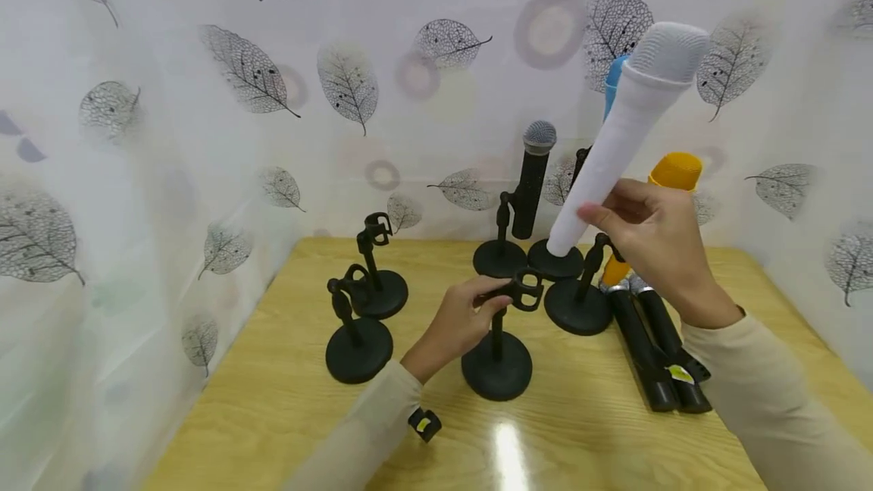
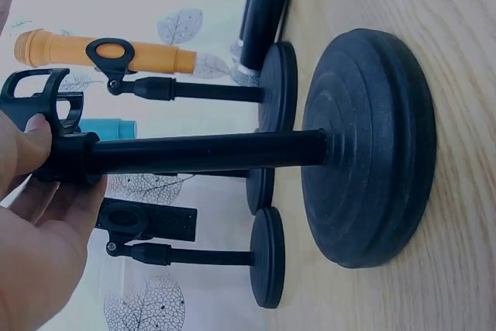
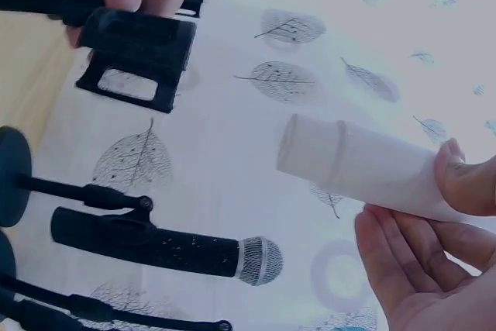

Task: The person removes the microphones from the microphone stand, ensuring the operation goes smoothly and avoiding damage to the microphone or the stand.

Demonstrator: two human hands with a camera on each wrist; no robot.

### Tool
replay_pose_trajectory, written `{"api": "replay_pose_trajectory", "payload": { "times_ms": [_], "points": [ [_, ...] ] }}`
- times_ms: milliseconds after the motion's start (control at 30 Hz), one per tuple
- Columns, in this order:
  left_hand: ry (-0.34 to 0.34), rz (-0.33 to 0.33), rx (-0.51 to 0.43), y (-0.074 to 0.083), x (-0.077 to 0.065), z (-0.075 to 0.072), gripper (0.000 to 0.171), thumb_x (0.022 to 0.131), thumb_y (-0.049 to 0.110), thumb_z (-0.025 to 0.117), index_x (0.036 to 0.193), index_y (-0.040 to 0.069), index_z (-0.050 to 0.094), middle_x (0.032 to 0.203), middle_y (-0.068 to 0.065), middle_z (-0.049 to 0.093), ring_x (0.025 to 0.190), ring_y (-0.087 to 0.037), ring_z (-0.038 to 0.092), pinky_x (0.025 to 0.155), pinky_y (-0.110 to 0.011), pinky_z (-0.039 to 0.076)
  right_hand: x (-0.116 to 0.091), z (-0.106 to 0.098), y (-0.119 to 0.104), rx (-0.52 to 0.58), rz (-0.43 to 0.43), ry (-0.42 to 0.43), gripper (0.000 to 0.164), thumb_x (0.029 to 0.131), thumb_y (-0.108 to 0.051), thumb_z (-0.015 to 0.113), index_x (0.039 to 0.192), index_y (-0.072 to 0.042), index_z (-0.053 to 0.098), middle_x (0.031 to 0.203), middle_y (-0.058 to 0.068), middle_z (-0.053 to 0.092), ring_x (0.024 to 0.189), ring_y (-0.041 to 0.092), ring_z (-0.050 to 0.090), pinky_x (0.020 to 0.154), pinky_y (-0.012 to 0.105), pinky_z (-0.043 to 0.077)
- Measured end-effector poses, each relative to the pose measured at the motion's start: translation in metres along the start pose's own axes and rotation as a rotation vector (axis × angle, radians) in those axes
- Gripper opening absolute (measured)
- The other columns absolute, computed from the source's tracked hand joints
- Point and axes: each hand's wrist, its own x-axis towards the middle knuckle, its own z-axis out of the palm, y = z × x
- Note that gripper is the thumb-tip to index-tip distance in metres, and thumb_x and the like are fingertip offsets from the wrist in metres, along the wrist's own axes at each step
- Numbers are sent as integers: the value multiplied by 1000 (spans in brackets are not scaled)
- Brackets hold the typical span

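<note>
My right hand (image 1: 658,241) pinches a white microphone (image 1: 617,142) by its lower part, tilted with the grille up and to the right. In the right wrist view the microphone's bare end (image 3: 310,149) points at the clip, apart from it. The left hand (image 1: 460,320) grips the neck of a black desktop microphone stand (image 1: 498,366) just below its clip (image 1: 527,290). That clip holds nothing. In the left wrist view the stand's round base (image 2: 368,149) rests on the table, and thumb and fingers wrap the joint under the clip.
Two bare stands (image 1: 359,351) (image 1: 382,294) stand on the left. Behind, a black microphone (image 1: 530,180) sits in a stand, with blue (image 1: 614,82) and orange (image 1: 675,171) ones farther right. Two black microphones (image 1: 644,347) lie on the wooden table (image 1: 273,400) at right. A leaf-print curtain hangs behind.
</note>
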Motion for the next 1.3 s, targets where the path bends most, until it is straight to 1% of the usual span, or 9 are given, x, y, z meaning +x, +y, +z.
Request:
{"api": "replay_pose_trajectory", "payload": {
  "times_ms": [133, 233, 300, 467, 533, 700, 867, 1067, 1300],
  "points": [
    [17, 5, 1, -1, -1, -2, 31, 98, 11, 67, 127, 2, 69, 113, -9, 71, 91, -15, 66, 79, -24, 57, -1, -3, 0, -40, 12, -43, 26, 88, -10, 81, 109, 4, 75, 90, 14, 74, 79, -4, 68, 74, 10, 53],
    [13, -8, -22, -2, -1, 0, 32, 99, 12, 66, 130, 3, 68, 113, -10, 70, 95, -17, 68, 82, -24, 57, -5, -7, 5, -67, 30, -62, 23, 89, -12, 80, 106, 3, 76, 89, 17, 74, 80, -4, 67, 75, 10, 51],
    [0, -30, -48, -1, 0, 2, 35, 99, 12, 66, 133, 4, 65, 116, -10, 69, 99, -18, 68, 86, -25, 57, -8, -11, 9, -86, 43, -72, 24, 90, -13, 80, 108, 3, 76, 91, 16, 74, 84, -3, 67, 77, 8, 51],
    [-31, -128, -59, 0, -3, 2, 44, 97, 13, 72, 138, 9, 60, 124, -8, 67, 110, -19, 67, 92, -26, 55, -14, -19, 18, -125, 45, -94, 26, 91, -14, 79, 112, 2, 75, 95, 15, 75, 89, 8, 71, 75, 8, 51],
    [-46, -160, -35, 0, -4, 3, 45, 95, 14, 74, 137, 10, 60, 123, -7, 67, 110, -19, 67, 92, -26, 55, -16, -23, 21, -132, 48, -98, 26, 91, -13, 79, 112, 1, 75, 96, 14, 75, 88, 7, 71, 74, 8, 51],
    [-62, -189, -5, 0, -7, 4, 39, 95, 15, 75, 131, 10, 62, 115, -7, 68, 104, -19, 69, 86, -24, 57, -22, -33, 28, -141, 89, -116, 30, 92, -17, 78, 116, 1, 74, 103, 16, 74, 91, -8, 62, 77, 7, 50],
    [-43, -188, 10, 0, -7, 5, 35, 95, 14, 73, 128, 10, 64, 111, -6, 69, 102, -17, 69, 83, -22, 58, -29, -46, 36, -167, 113, -147, 36, 93, -19, 77, 122, 1, 72, 110, 19, 72, 93, -11, 60, 76, 6, 49],
    [-6, -188, 31, -2, -7, 3, 32, 95, 13, 73, 125, 8, 65, 112, -8, 69, 102, -21, 70, 82, -24, 59, -41, -61, 50, -223, 174, -154, 38, 91, -22, 80, 123, -3, 71, 111, 17, 71, 87, -12, 61, 71, 9, 50],
    [60, -220, 96, -12, -5, -3, 33, 94, 17, 74, 125, 8, 67, 113, -7, 67, 104, -21, 69, 82, -25, 59, -55, -79, 67, -250, 207, -196, 38, 91, -19, 80, 121, 2, 71, 113, 22, 71, 87, -13, 59, 69, 13, 49]
  ]
}}
